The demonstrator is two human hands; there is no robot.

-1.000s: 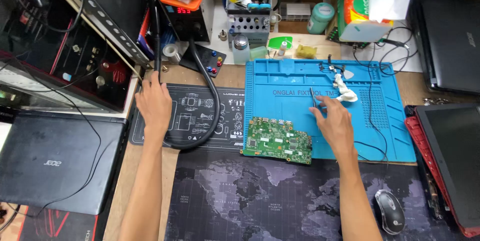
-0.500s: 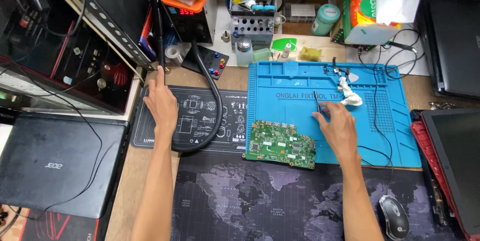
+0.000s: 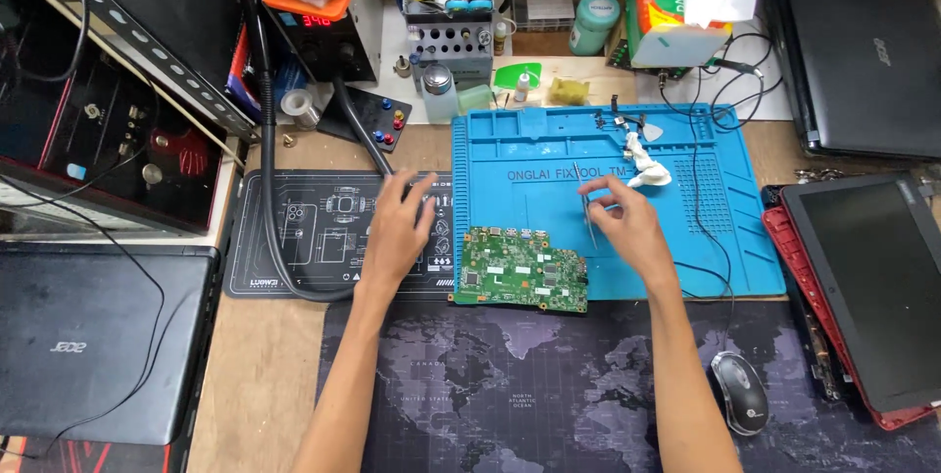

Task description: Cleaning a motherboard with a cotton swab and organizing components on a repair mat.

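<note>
Right hand (image 3: pixel 627 228) holds tweezers (image 3: pixel 586 210) upright, tips toward circuit board (image 3: pixel 521 270).

Green circuit board (image 3: pixel 520 269) and tweezers (image 3: pixel 588 216)
Board lies flat across blue mat's lower-left edge; thin tweezers point down, just above it.

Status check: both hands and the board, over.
Left hand flat on black mat, by hose. Right hand pinching tweezers. Green circuit board between hands, untouched.

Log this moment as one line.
left hand: on black hose | right hand: holds tweezers | board: on blue mat
</note>
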